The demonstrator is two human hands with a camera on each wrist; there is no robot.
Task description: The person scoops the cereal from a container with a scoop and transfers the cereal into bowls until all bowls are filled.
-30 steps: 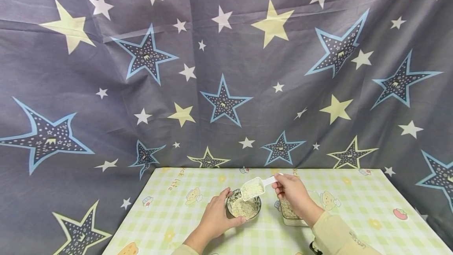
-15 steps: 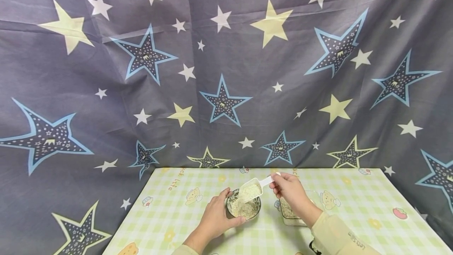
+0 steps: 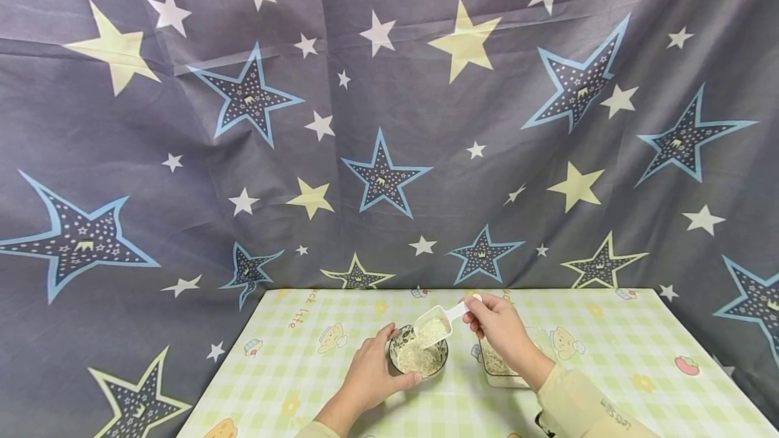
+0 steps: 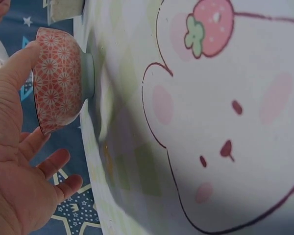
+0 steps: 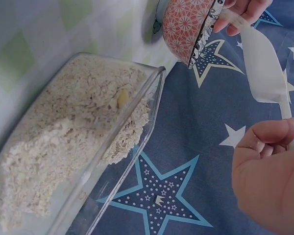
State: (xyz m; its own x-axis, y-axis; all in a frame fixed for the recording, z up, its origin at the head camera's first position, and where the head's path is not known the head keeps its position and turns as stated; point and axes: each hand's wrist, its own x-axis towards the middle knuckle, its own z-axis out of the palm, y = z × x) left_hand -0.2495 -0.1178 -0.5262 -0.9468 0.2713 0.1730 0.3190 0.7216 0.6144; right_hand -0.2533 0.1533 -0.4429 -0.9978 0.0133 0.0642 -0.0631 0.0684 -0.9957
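Observation:
A small bowl, red and floral-patterned outside, stands on the table with pale, oat-like flakes inside. My left hand holds it from the left, thumb at the near rim and fingers around the far side. Above the bowl, a white plastic scoop carries a heap of the same flakes, its lip tipped toward the bowl with flakes at the edge. The fingers and thumb of my right hand pinch the scoop's handle. In the right wrist view the underside of the scoop faces the camera, hiding its load.
A clear rectangular container holding more flakes stands to the right of the bowl, partly behind my right forearm. The green checked tablecloth carries printed cartoons. A dark curtain with stars hangs behind the table.
My right hand has shifted slightly left, bringing the scoop further over the bowl. Flakes now trail at its lip. My left hand keeps its hold on the bowl.

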